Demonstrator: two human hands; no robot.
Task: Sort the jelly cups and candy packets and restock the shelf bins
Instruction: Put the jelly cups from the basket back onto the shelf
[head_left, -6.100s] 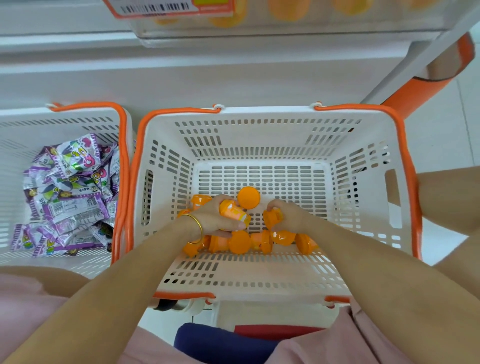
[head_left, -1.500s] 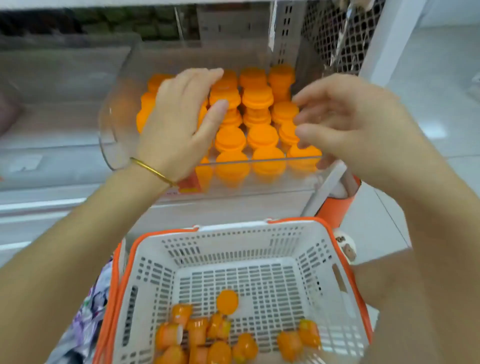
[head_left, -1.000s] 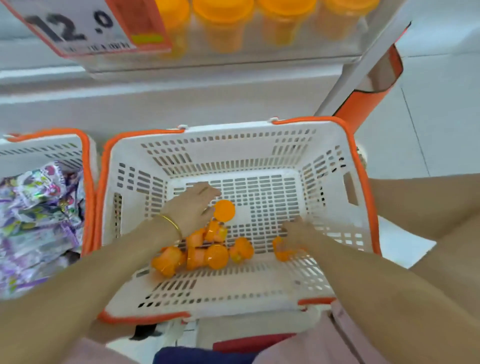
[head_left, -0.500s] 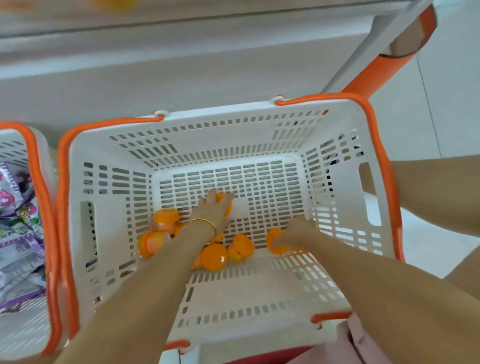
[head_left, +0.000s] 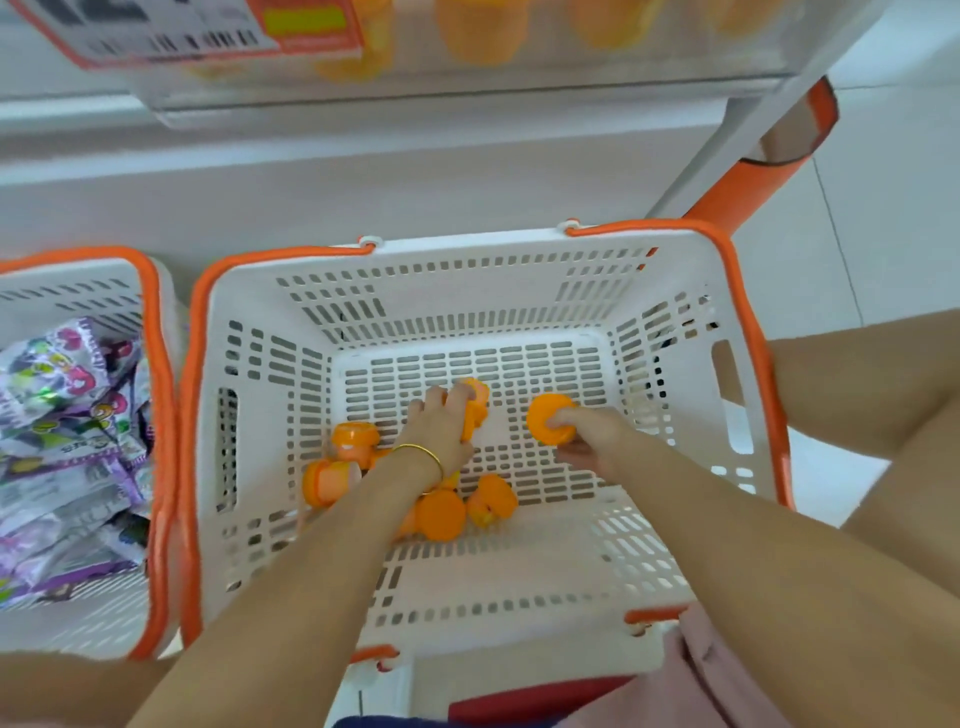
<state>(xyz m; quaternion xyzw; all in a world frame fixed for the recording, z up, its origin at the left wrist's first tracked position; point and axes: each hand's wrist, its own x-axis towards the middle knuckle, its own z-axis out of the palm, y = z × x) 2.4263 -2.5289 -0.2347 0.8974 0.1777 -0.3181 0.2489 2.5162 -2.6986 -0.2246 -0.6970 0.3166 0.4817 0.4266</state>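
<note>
Two hands reach down into the big basket (head_left: 467, 291), a white one with an orange rim and lots of little holes. The left hand (head_left: 441, 436) is near the middle of the big basket's floor. It wears a thin gold bangle (head_left: 423, 457). Its fingers (head_left: 457, 397) are curled over the tall jelly cup (head_left: 477, 415), which lies on its side, and they hold it. The right hand (head_left: 592, 441) is a bit to the right of that, also low inside the big basket. Its fingers (head_left: 563, 415) are wrapped round the flat-top jelly cup (head_left: 543, 421), with its round orange lid facing up. I cannot tell if this cup is off the big basket's floor or sitting on it.

A few loose jelly cups (head_left: 355, 439) lie in a messy bunch on the floor of the big basket, toward its near left side. Some are tipped over, and some are partly hidden under the left arm.

Just left of the big basket, and touching it, stands the small basket (head_left: 62, 296). It holds a heap of purple and silver candy packets (head_left: 67, 441).

Above the big basket's far wall hangs a clear shelf bin (head_left: 623, 62) with blurry orange cups inside. An orange and white price tag (head_left: 182, 31) is on its front.
</note>
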